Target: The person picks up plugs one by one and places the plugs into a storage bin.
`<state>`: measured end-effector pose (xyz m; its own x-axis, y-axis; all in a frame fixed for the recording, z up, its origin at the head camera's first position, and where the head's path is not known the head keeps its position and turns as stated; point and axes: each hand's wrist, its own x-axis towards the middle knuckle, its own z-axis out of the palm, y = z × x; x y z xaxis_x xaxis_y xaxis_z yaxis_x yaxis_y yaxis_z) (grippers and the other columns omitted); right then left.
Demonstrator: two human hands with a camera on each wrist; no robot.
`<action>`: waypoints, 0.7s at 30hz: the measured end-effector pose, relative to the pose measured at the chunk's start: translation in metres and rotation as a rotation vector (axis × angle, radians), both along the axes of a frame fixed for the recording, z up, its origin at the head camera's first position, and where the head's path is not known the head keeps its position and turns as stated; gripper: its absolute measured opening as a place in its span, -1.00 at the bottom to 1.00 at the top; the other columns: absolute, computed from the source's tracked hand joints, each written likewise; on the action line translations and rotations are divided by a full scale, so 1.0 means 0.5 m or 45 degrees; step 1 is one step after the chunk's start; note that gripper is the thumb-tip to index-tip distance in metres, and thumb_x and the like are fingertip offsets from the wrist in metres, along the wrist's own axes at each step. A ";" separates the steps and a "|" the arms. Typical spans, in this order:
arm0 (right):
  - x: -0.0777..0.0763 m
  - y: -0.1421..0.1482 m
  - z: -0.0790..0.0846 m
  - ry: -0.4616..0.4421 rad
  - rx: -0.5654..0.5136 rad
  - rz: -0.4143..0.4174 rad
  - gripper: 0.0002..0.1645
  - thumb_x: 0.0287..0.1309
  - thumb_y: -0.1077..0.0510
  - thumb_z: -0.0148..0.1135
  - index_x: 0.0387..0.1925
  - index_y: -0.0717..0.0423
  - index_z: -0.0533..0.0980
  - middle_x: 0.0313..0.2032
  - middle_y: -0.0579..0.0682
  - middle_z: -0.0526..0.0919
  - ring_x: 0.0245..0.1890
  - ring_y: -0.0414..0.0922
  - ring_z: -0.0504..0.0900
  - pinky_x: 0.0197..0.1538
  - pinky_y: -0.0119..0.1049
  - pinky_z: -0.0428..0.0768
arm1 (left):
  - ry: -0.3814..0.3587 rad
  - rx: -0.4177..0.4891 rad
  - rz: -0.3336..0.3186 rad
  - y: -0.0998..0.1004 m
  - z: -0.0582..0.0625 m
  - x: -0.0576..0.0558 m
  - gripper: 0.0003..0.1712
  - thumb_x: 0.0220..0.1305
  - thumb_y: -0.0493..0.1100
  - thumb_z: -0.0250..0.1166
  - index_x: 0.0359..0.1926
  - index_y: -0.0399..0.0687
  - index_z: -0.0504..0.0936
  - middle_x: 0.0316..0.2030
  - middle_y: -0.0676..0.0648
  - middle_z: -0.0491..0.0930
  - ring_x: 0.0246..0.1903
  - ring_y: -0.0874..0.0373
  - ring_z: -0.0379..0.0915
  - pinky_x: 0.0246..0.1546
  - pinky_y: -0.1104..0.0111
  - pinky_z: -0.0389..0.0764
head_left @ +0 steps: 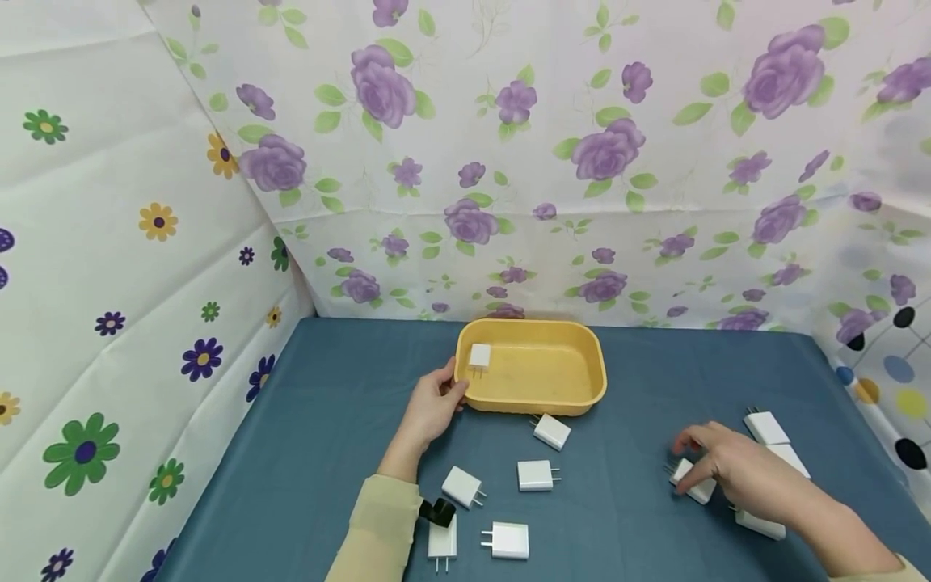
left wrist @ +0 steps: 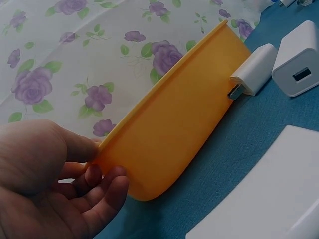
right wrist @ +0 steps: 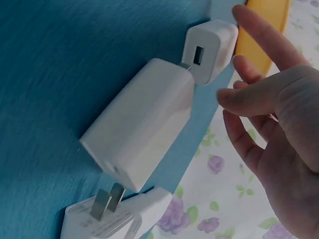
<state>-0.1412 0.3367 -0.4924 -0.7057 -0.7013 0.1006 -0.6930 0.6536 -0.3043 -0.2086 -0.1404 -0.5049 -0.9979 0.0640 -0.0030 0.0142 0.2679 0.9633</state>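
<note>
My left hand (head_left: 431,408) holds the left end of a yellow plastic tray (head_left: 600,368), its thumb at the rim and fingers curled against the outer wall (left wrist: 164,129). One white USB charger plug (head_left: 480,356) lies inside the tray near that end. At the right, my right hand (head_left: 749,473) hovers by another charger plug (head_left: 700,483), thumb and forefinger spread on either side of it. In the right wrist view the fingers (right wrist: 264,37) are parted, with a gap to the nearest charger (right wrist: 212,50).
More white chargers lie on the blue cloth (head_left: 349,388): one (head_left: 552,432) before the tray, another (head_left: 536,475) nearer, several around the left sleeve (head_left: 378,525). Three sit around the right hand, including one (head_left: 767,427) beyond it. Flowered cloth (head_left: 509,162) hangs behind.
</note>
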 end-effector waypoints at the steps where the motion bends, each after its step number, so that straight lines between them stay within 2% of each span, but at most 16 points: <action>1: 0.001 0.002 -0.002 0.013 0.006 0.001 0.02 -0.08 0.73 0.35 -0.25 -0.63 0.79 0.00 -0.23 0.63 -0.04 -0.15 0.61 -0.08 -0.14 0.73 | 0.001 0.000 0.001 0.000 -0.001 0.000 -0.35 0.61 -0.26 0.26 0.60 -0.26 0.31 -0.27 -0.17 0.59 -0.28 -0.14 0.63 -0.27 0.12 0.75; 6: 0.000 0.008 -0.009 0.069 0.025 0.025 -0.07 -0.02 0.65 0.44 -0.21 -0.62 0.80 -0.06 -0.30 0.58 -0.12 -0.25 0.55 -0.22 -0.25 0.65 | 0.016 0.009 -0.005 -0.004 -0.001 0.002 -0.36 0.61 -0.26 0.26 0.59 -0.27 0.33 -0.32 -0.17 0.59 -0.36 -0.14 0.61 -0.42 0.19 0.70; 9: -0.005 0.008 -0.012 0.124 0.016 0.052 -0.11 0.00 0.63 0.44 -0.18 -0.58 0.80 -0.10 -0.34 0.53 -0.19 -0.33 0.48 -0.29 -0.33 0.56 | 0.026 0.020 -0.013 -0.007 0.000 0.002 -0.36 0.60 -0.28 0.26 0.58 -0.30 0.34 -0.34 -0.18 0.59 -0.43 -0.03 0.58 -0.43 0.19 0.70; 13: -0.008 0.008 -0.012 0.090 0.028 0.030 -0.17 0.00 0.57 0.48 -0.06 -0.51 0.81 -0.10 -0.33 0.53 -0.23 -0.33 0.43 -0.33 -0.36 0.47 | 0.033 0.038 -0.016 -0.005 -0.001 -0.001 -0.37 0.60 -0.30 0.25 0.57 -0.32 0.35 -0.33 -0.20 0.59 -0.42 -0.04 0.59 -0.40 0.16 0.72; 17: -0.006 0.007 -0.006 0.039 0.111 -0.027 -0.25 -0.05 0.42 0.64 0.06 -0.41 0.79 0.03 -0.20 0.61 -0.11 -0.17 0.55 -0.23 -0.22 0.59 | 0.028 0.041 -0.019 -0.001 -0.001 -0.002 -0.36 0.60 -0.30 0.26 0.58 -0.31 0.33 -0.33 -0.20 0.59 -0.38 -0.14 0.61 -0.40 0.18 0.72; 21: -0.006 -0.003 -0.003 0.024 0.172 -0.064 -0.34 -0.10 0.26 0.73 0.08 -0.26 0.79 0.09 -0.14 0.68 0.03 0.00 0.63 -0.07 -0.03 0.70 | 0.024 0.039 -0.021 0.000 0.001 0.001 -0.35 0.60 -0.30 0.25 0.59 -0.30 0.31 -0.33 -0.19 0.58 -0.39 -0.16 0.60 -0.42 0.20 0.70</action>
